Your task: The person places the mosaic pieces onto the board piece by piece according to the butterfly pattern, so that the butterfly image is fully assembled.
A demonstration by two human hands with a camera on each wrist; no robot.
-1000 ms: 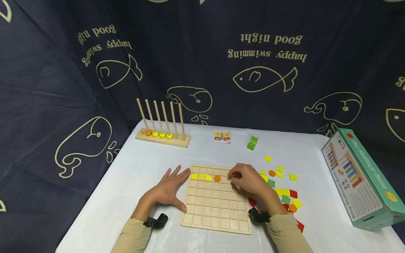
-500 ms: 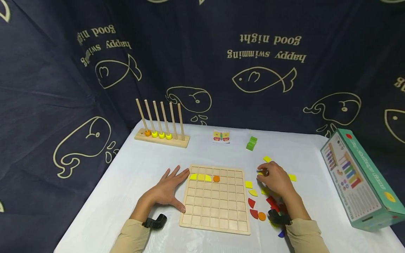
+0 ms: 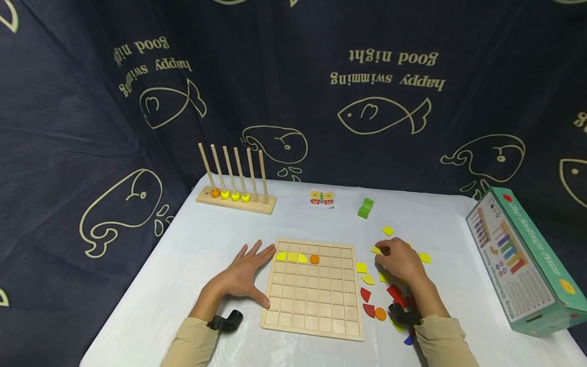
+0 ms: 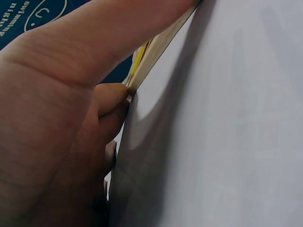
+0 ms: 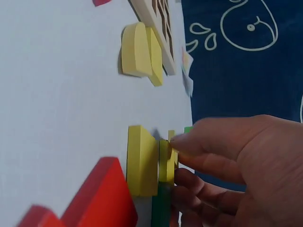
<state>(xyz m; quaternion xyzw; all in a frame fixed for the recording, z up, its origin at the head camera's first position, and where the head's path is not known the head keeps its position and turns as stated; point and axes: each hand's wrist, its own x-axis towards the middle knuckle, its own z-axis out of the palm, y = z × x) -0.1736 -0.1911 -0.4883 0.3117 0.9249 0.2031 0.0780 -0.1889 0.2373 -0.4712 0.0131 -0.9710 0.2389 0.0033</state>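
Note:
Left of the wooden grid board (image 3: 312,306), my left hand (image 3: 243,275) lies with fingers spread, fingertips and thumb at its edge. One row of the board holds several yellow tiles (image 3: 292,257) and an orange round tile (image 3: 314,259). My right hand (image 3: 401,260) is among the loose tiles right of the board. Its thumb and curled fingers pinch a small yellow tile (image 3: 376,250), partly hidden by the fingertips. In the right wrist view the right thumb (image 5: 182,142) lies against this tile, close behind other yellow tiles (image 5: 142,161).
Red tiles (image 3: 369,310), an orange disc (image 3: 380,314) and a blue tile (image 3: 408,340) lie near the right wrist. Farther back are a peg stand (image 3: 236,203), a butterfly card (image 3: 322,198) and green blocks (image 3: 365,208). A game box (image 3: 523,260) stands at the right.
My right hand has moved right, from the board's upper right part to the loose tiles, and now pinches a yellow tile there. My left hand stays at the board's edge.

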